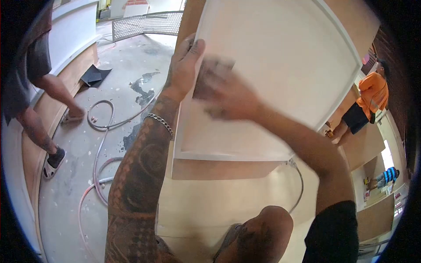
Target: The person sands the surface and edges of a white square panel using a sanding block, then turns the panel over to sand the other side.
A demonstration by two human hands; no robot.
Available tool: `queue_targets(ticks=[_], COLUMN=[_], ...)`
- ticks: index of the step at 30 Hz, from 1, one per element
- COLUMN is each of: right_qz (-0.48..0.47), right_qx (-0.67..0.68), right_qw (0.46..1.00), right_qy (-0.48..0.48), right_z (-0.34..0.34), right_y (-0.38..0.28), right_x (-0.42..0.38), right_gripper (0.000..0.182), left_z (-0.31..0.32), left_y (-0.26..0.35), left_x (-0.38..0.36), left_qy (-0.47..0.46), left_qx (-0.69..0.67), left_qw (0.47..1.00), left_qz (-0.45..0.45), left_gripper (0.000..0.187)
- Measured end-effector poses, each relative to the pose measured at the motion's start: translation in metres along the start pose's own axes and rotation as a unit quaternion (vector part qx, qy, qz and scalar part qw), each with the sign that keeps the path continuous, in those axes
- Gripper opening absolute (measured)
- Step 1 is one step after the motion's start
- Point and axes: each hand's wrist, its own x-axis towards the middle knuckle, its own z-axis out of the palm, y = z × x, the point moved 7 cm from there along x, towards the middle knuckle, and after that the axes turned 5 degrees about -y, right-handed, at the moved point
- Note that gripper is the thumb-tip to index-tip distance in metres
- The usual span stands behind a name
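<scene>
A white panel [280, 79] with a raised rim stands tilted in front of me. My left hand [186, 65] is closed around its left edge, the thumb on the rim and the fingers partly hidden at the side. Blurred by motion, my right hand [228, 92] lies over the panel's face near that same edge. Under its fingers is a dark piece of sandpaper [202, 85], pressed flat against the white surface. The fingers hide much of the sandpaper.
A hose [105, 128] loops across the grey floor at left, near a black sheet [95, 76]. One person [41, 83] stands close at left; another in orange [372, 94] and one in blue stripes [388, 176] are at right. A perforated metal strip [147, 24] stands behind.
</scene>
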Motion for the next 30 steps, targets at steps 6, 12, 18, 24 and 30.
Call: queue_targets(ticks=[6, 12, 18, 24, 30], right_qz=[-0.095, 0.182, 0.05, -0.001, 0.1], right_qx=[0.021, -0.054, -0.018, 0.095, 0.061], right_qw=[0.994, 0.981, 0.994, 0.993, 0.993], right_qy=[-0.05, -0.051, 0.093, -0.071, 0.001], right_z=[0.06, -0.056, -0.049, 0.1, 0.01], right_y=[-0.078, 0.175, 0.061, -0.118, 0.063], right_x=[-0.026, 0.016, 0.016, -0.051, -0.019], right_gripper=[0.058, 0.042, 0.058, 0.062, 0.057], left_z=[0.004, 0.0, 0.001, -0.001, -0.001], left_y=[-0.005, -0.008, -0.021, -0.019, -0.011], left_x=[0.006, 0.005, 0.007, 0.009, 0.009], left_qy=[-0.023, 0.001, -0.041, -0.021, -0.023], left_qx=[-0.025, -0.005, -0.117, -0.051, 0.051], left_qw=[0.999, 1.0, 0.991, 0.998, 0.998], left_qz=[-0.017, -0.005, -0.054, -0.02, 0.002], left_gripper=[0.054, 0.056, 0.051, 0.049, 0.055])
